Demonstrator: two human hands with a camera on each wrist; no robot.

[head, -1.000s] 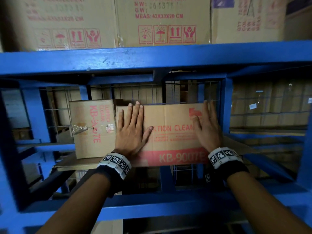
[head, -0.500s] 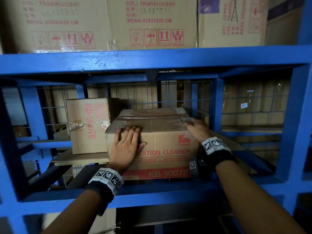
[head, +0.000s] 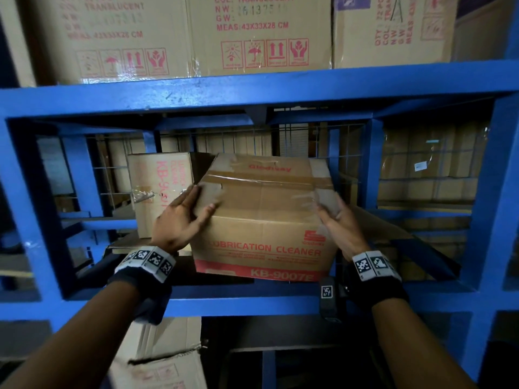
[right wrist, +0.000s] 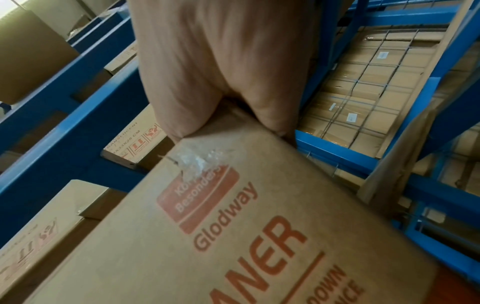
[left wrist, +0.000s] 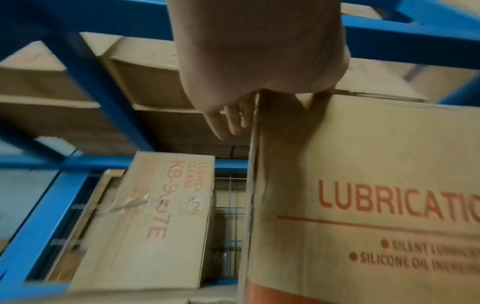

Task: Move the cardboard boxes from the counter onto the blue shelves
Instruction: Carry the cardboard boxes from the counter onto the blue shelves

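Note:
A taped cardboard box point(head: 264, 220) printed LUBRICATION CLEANER sits on the middle blue shelf point(head: 238, 304), turned slightly. My left hand point(head: 185, 217) holds its upper left corner, with the fingers along the left side and the thumb on the front edge. In the left wrist view the fingers point(left wrist: 228, 121) run straight down the side of the box point(left wrist: 376, 185). My right hand point(head: 334, 217), blurred, clasps the upper right corner. The right wrist view shows the palm point(right wrist: 221, 61) straddling that corner of the box point(right wrist: 233, 226), with the fingertips hidden.
A second box point(head: 160, 189) of the same kind stands on end just left of it, close to my left hand. Large cartons point(head: 258, 32) fill the shelf above, and another carton point(head: 157, 357) sits below. Wire mesh point(head: 345, 147) backs the bay. A blue upright point(head: 370, 164) stands right.
Both hands left the box's front face, where they lay flat, and moved to its upper corners. The box's taped top has come into view and it looks nearer.

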